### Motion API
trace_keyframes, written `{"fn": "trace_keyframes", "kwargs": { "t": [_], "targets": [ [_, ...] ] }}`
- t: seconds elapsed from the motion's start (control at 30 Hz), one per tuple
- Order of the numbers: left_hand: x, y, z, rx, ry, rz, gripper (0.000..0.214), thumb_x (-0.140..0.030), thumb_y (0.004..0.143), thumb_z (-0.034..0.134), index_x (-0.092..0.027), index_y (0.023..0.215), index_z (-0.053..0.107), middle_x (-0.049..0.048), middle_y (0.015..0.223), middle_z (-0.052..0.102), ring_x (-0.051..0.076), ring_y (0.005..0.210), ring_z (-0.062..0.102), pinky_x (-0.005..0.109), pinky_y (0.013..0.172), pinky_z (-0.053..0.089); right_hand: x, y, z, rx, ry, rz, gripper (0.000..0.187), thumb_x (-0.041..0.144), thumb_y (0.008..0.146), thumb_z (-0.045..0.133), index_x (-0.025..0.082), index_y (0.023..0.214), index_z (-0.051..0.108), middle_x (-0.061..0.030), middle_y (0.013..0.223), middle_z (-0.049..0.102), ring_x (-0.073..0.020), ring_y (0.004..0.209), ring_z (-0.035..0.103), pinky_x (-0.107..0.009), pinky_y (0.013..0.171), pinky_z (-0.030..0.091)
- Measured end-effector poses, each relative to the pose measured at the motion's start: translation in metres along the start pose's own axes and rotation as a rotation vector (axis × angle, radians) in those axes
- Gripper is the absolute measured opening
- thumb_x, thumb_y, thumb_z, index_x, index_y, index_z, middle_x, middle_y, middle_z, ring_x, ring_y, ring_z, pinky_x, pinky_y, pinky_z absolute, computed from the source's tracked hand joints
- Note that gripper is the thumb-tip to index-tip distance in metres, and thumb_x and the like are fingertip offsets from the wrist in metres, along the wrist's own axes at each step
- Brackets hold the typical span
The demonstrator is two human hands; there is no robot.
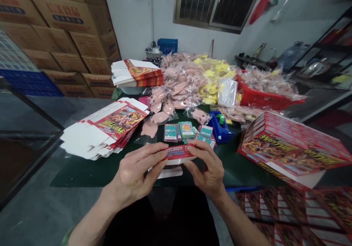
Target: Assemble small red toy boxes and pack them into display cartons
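My left hand (134, 174) and my right hand (206, 169) both grip a small red printed cardboard box (180, 153) at the front of the dark green table mat (236, 171), fingers on its top and sides. Just beyond my fingertips lie several small teal and green printed cards (187, 129). A stack of flat, unfolded printed box blanks (106, 128) sits to the left. Bagged pink soft toys (168, 92) are heaped behind the cards, and a blue tape dispenser (220, 127) stands to the right of them.
A large stack of red printed boxes (291, 147) sits at the table's right. Printed sheets (297, 213) lie lower right. Further blanks (137, 73), bagged yellow items (211, 81) and a red plastic crate (261, 96) stand behind. Stacked cardboard cartons (63, 37) line the left wall.
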State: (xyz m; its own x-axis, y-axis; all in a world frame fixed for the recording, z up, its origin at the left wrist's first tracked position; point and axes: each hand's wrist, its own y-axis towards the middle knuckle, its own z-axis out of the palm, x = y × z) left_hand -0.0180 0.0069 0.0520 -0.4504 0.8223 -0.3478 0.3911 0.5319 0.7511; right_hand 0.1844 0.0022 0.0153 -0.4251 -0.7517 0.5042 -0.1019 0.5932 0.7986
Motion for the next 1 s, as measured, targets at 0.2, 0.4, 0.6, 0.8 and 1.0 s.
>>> {"fn": "trace_keyframes", "kwargs": {
  "t": [0.2,0.4,0.6,0.8,1.0],
  "targets": [
    [-0.001,0.024,-0.016,0.414,-0.025,-0.069,0.024,-0.021,0.086,0.051,-0.024,0.105,0.064,0.0037,0.078,0.061,0.014,0.065,0.060,0.022,0.056,0.050,0.000,-0.005,0.001,0.013,-0.080,-0.032,0.034,0.016,0.080,0.061,0.025,0.112,0.053,-0.0097,0.107,0.055,-0.0207,0.095,0.059,-0.038,0.076,0.053],
    [-0.004,-0.001,-0.003,0.355,-0.123,-0.109,0.043,-0.016,0.088,0.046,-0.026,0.129,0.046,0.0096,0.118,0.055,0.019,0.102,0.058,0.029,0.082,0.052,-0.002,-0.009,0.006,-0.023,-0.072,-0.054,0.039,0.015,0.082,0.058,0.029,0.118,0.049,-0.0098,0.112,0.054,-0.0211,0.099,0.058,-0.039,0.077,0.053],
    [0.009,-0.028,0.036,-0.082,0.043,-0.083,0.045,-0.007,0.079,0.056,-0.029,0.118,0.057,0.0068,0.112,0.055,0.021,0.101,0.055,0.034,0.084,0.051,-0.003,-0.009,0.010,-0.027,-0.016,-0.008,0.031,0.018,0.083,0.057,0.027,0.112,0.052,-0.0086,0.113,0.055,-0.0212,0.105,0.056,-0.038,0.083,0.051],
    [0.018,-0.026,0.050,-0.312,-0.093,-0.288,0.049,-0.015,0.073,0.066,-0.022,0.119,0.052,0.0048,0.099,0.059,0.018,0.087,0.061,0.028,0.077,0.052,-0.056,-0.004,-0.040,-0.300,-0.323,0.602,0.030,0.034,0.087,0.045,0.016,0.110,0.053,-0.0051,0.086,0.060,-0.0144,0.067,0.060,-0.029,0.061,0.050],
    [0.020,-0.032,0.058,-0.383,-0.224,-0.435,0.045,-0.022,0.072,0.070,-0.020,0.114,0.054,0.0011,0.093,0.066,0.012,0.073,0.065,0.018,0.067,0.052,-0.126,0.025,-0.091,-0.283,-0.576,0.949,0.020,0.024,0.076,0.063,0.011,0.091,0.063,-0.0133,0.099,0.058,-0.0248,0.093,0.056,-0.044,0.085,0.044]
  ]
}}
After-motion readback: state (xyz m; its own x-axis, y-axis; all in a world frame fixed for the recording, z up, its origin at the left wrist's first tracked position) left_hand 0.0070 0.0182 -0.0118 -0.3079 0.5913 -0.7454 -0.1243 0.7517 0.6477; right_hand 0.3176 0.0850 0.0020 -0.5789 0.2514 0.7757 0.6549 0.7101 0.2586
